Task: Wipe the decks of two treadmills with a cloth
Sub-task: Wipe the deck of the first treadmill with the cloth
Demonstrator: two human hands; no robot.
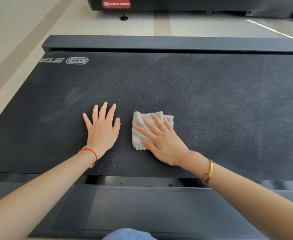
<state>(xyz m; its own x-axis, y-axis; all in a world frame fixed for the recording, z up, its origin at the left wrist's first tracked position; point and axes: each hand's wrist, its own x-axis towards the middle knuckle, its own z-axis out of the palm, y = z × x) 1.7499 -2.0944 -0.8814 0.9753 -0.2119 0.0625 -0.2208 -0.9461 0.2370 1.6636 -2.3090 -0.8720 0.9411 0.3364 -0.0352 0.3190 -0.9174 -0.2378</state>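
Observation:
A dark textured treadmill deck [211, 101] fills most of the view, with a white logo at its far left. A folded white cloth [138, 130] lies flat on the deck near the middle. My right hand [161, 141] presses on the cloth with straight, spread fingers and covers its right half. My left hand [102, 129] rests flat on the bare belt just left of the cloth, fingers spread, not touching it. A red string circles the left wrist, a gold bangle the right.
Dark side rails [159, 42] run along the deck's far edge, and a rail [142, 205] borders the near edge. A second treadmill [176, 4] with a red STAR TRAC badge stands on the pale floor beyond. Floor shows at the left.

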